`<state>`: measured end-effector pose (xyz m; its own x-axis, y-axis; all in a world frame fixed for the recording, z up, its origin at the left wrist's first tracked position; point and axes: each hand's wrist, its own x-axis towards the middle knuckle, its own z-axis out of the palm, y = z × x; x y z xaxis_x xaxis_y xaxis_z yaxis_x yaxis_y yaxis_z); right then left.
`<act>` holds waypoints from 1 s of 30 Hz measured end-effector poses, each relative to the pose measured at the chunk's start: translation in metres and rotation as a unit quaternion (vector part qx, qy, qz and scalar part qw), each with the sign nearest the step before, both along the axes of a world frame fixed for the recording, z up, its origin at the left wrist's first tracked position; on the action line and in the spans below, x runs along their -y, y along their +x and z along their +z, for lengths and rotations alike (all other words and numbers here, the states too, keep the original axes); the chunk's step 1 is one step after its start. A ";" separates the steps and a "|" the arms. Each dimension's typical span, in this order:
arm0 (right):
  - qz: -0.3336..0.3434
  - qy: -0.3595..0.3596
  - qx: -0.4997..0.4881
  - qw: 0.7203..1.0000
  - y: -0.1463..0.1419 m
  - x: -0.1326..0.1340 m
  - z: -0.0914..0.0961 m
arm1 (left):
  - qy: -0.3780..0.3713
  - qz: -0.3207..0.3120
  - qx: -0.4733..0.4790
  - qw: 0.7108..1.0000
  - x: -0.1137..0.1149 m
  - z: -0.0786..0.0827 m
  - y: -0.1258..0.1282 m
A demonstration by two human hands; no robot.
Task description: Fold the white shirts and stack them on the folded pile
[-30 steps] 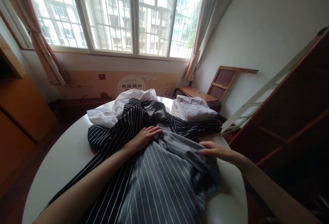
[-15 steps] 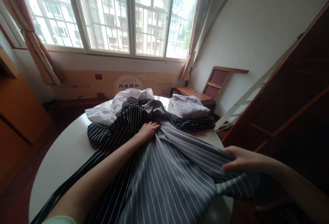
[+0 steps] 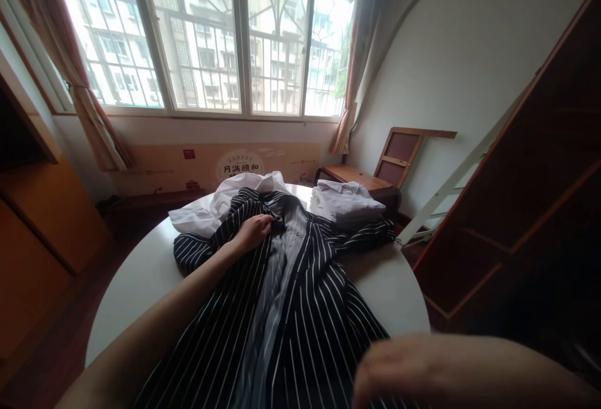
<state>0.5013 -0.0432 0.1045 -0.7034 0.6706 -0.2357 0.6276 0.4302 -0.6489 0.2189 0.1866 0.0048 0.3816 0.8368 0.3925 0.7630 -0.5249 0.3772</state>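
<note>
A black shirt with white pinstripes lies on the round white table, its front parted and the paler grey inside showing along the middle. My left hand is closed on the edge of its left front, just below the collar. Close to the camera, my right hand is over the shirt's lower right side. It is smeared by motion and its fingers are mostly hidden, so I cannot tell whether it grips the cloth.
Behind the shirt's left shoulder lies a crumpled white garment. A stack of folded white clothes stands at the table's back right, beside the striped sleeve. Beyond are a wooden chair and a white ladder.
The shirt's right front, earlier stretched out to the right with its inside up, now lies back over the middle. My right hand came down nearer the camera; my left hand shifted slightly left.
</note>
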 end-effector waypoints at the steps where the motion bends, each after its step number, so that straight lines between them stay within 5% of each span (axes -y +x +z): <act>1: -0.011 0.022 -0.002 1.000 0.000 -0.015 0.000 | -0.007 0.010 -0.011 1.000 0.004 0.004 -0.005; 6: -0.098 0.091 -0.028 0.991 -0.001 -0.112 -0.030 | -0.093 0.061 -0.133 0.985 0.024 0.008 -0.006; 10: -0.276 -0.004 -0.096 0.956 -0.022 -0.173 -0.073 | -0.103 0.116 -0.139 0.978 0.025 -0.001 0.011; 15: -0.396 -0.114 -0.241 0.879 -0.054 -0.215 -0.101 | -0.080 0.197 -0.137 0.967 0.013 -0.019 0.027; 20: -0.447 -0.093 -0.332 0.826 -0.063 -0.239 -0.111 | -0.126 0.205 -0.149 0.959 0.001 -0.027 0.023; 23: -0.454 -0.039 -0.300 0.838 -0.049 -0.249 -0.108 | -0.129 0.184 -0.125 0.966 0.002 -0.015 0.016; 26: -0.442 0.121 -0.260 0.850 -0.033 -0.253 -0.092 | -0.103 0.177 -0.086 0.975 0.011 0.007 0.014; 30: -0.306 0.349 -0.271 0.844 -0.038 -0.243 -0.073 | -0.096 0.160 -0.121 0.975 0.023 0.019 0.025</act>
